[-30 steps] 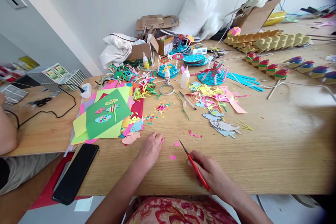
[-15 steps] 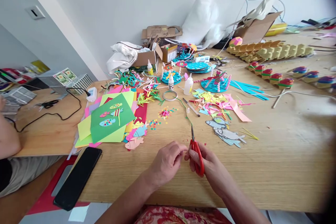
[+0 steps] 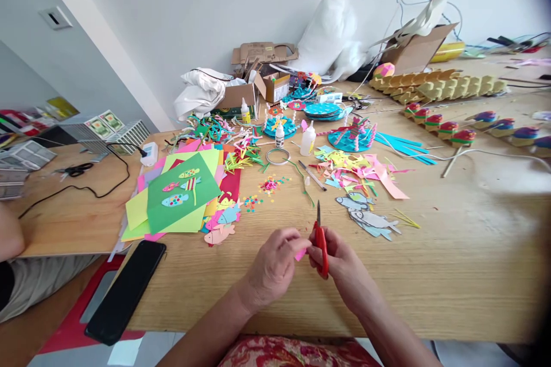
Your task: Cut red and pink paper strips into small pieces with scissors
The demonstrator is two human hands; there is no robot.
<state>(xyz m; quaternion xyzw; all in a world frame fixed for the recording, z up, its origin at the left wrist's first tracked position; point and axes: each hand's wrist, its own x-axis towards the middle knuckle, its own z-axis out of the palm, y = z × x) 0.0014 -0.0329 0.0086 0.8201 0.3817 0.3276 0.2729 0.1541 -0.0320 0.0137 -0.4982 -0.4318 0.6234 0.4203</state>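
Pinched in my left hand (image 3: 275, 261) is a small piece of pink paper (image 3: 300, 254), partly hidden by the fingers. My right hand (image 3: 338, 255) grips red-handled scissors (image 3: 321, 246), their blades together and pointing away from me. The two hands nearly meet above the wooden table. Beyond them lie a green strip (image 3: 307, 186), a grey pen (image 3: 313, 176) and a pile of small paper dots (image 3: 270, 184). Grey-blue paper fish (image 3: 372, 219) rest to the right. On the left, a green sheet (image 3: 183, 192) bears several decorated fish.
A black phone (image 3: 125, 292) lies at the table's front left edge. Glue bottles (image 3: 307, 139), a tape ring (image 3: 278, 156) and paper scraps (image 3: 344, 163) stand or lie farther back. Egg-carton strips (image 3: 462, 89) are at the back right. Another person's arm (image 3: 9, 228) shows at far left.
Pink paper now shows at my left fingertips. The scissors have shifted slightly left and toward me, away from the green strip's end. The view has moved a little.
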